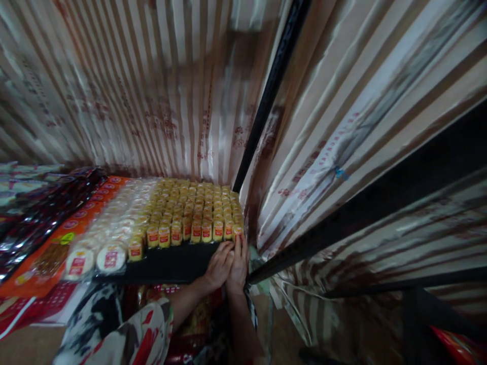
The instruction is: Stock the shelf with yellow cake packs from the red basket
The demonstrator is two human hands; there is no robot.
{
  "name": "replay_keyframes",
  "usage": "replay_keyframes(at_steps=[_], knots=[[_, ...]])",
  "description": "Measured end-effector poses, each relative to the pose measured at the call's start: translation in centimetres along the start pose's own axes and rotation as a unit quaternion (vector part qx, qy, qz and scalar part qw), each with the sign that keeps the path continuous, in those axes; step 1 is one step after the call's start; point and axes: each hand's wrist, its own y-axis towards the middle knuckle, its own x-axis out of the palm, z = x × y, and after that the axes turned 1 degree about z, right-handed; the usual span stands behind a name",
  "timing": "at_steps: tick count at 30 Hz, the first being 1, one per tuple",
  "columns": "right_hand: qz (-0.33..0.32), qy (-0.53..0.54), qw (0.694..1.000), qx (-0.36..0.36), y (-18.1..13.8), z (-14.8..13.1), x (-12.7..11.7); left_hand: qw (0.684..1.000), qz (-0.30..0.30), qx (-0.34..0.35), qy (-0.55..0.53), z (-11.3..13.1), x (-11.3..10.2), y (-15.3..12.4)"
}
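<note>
Both my hands meet at the front right corner of a black shelf (171,263). My left hand (218,266) lies with its fingers curled against the shelf's front edge, below the front row of small yellow packs with red labels (198,210). My right hand (238,263) has its fingers stretched up, touching the rightmost yellow pack (237,231) at the corner. Whether either hand grips a pack is hidden. Several rows of these packs fill the right part of the shelf.
Left of the yellow packs stand rows of round white packs with red labels (110,256), then orange packets (57,248) and dark packets (41,208). Striped sheet walls (152,91) enclose the back and right. A black pole (272,86) rises at the corner.
</note>
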Motion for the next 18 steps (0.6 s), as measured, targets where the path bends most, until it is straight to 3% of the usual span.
replay_keyframes(at_steps=[5, 10, 13, 16, 18], knots=[[0.025, 0.013, 0.999, -0.016, 0.4, -1.2, -0.9, 0.996, 0.028, 0.081, 0.029, 1.3, -2.2, -3.0], [0.056, 0.047, 0.997, -0.013, -1.9, -3.1, -1.8, 0.993, -0.013, 0.104, 0.051, -0.1, -5.8, -9.9], [-0.022, 0.109, 0.994, -0.004, -5.7, -4.5, -1.6, 0.994, -0.074, 0.051, 0.063, -2.8, -7.8, -14.1], [-0.177, 0.118, 0.976, -0.037, -10.1, -6.0, -0.2, 0.985, -0.112, -0.078, 0.104, -6.1, -9.5, -16.3], [-0.281, 0.109, 0.952, -0.052, -12.4, -6.9, 1.5, 0.962, -0.139, -0.179, 0.152, -8.3, -10.4, -16.5]])
